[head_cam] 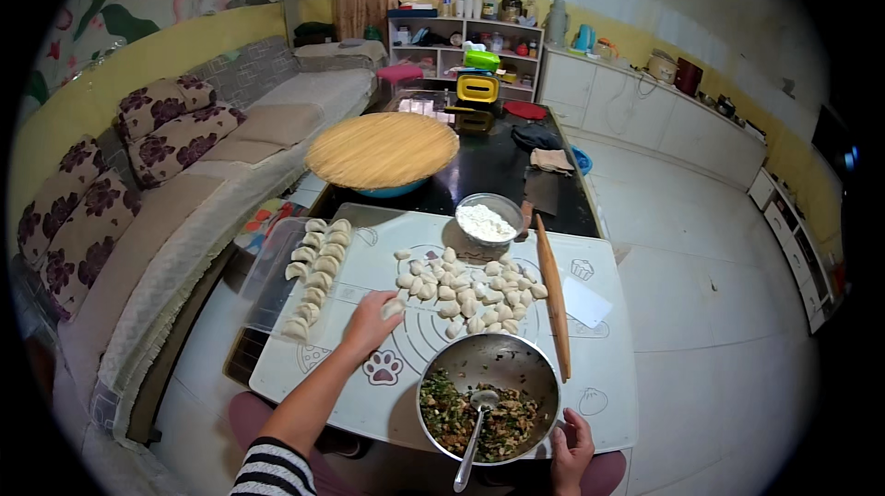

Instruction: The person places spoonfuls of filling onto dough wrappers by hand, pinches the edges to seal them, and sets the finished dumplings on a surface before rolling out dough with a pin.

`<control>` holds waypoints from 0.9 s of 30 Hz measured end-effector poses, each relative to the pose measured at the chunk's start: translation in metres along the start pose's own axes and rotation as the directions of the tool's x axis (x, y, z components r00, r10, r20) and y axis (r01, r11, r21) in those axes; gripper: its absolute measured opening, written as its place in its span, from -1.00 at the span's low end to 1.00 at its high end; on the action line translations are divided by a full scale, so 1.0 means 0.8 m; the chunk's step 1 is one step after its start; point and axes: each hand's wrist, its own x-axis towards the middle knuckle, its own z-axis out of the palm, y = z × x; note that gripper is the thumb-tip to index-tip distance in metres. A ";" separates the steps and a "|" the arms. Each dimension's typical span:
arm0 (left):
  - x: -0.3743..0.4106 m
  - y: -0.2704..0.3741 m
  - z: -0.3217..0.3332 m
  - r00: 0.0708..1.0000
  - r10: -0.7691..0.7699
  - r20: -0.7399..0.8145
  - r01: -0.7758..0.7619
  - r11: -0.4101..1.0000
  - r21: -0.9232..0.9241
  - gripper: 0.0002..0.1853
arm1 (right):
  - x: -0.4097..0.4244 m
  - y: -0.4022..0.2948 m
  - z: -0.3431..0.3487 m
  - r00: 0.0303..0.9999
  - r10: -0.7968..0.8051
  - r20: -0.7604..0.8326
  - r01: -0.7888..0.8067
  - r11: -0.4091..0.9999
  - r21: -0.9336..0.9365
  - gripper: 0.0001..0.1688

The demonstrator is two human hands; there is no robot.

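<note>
My left hand (366,323) holds a folded dumpling (393,308) at its fingertips, above the white patterned mat (325,378). To its left, two rows of dumplings (327,265) lie in a clear plastic tray (269,288). Many dough pieces (492,297) are scattered to its right. Nearest to me stands a metal bowl (515,355) of chopped green and brown filling (508,420), with a metal spoon (472,441) leaning in it. My right hand (572,451) is beside the bowl's right side with nothing in it, thumb and fingers apart; whether it touches the bowl is unclear.
A wooden rolling pin (553,295) and a white flat scraper (586,302) lie on the mat's right. Behind the dough stands a bowl of flour (488,219). A round woven lid (382,150) covers a blue basin (394,190) on the black table (484,167). A sofa (276,116) runs along the left.
</note>
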 end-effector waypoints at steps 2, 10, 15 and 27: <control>0.013 0.008 0.014 0.999 0.026 -0.034 -0.028 0.998 -0.061 -0.53 | 0.001 0.012 0.006 0.996 -0.088 0.012 0.089 0.994 -0.068 -0.64; -0.024 0.036 -0.030 0.953 -0.219 0.210 0.269 0.930 -0.249 -0.64 | -0.003 0.017 -0.002 0.982 -0.189 0.030 0.191 0.958 -0.215 -0.66; -0.021 -0.038 -0.136 0.950 -0.312 -0.007 0.290 0.890 -0.352 -0.64 | -0.001 0.016 0.002 0.972 -0.230 0.045 0.234 0.940 -0.249 -0.68; 0.017 -0.108 -0.212 0.998 -0.003 0.066 -0.020 0.939 0.343 -0.66 | 0.002 0.007 0.006 0.947 -0.310 0.085 0.320 0.892 -0.320 -0.70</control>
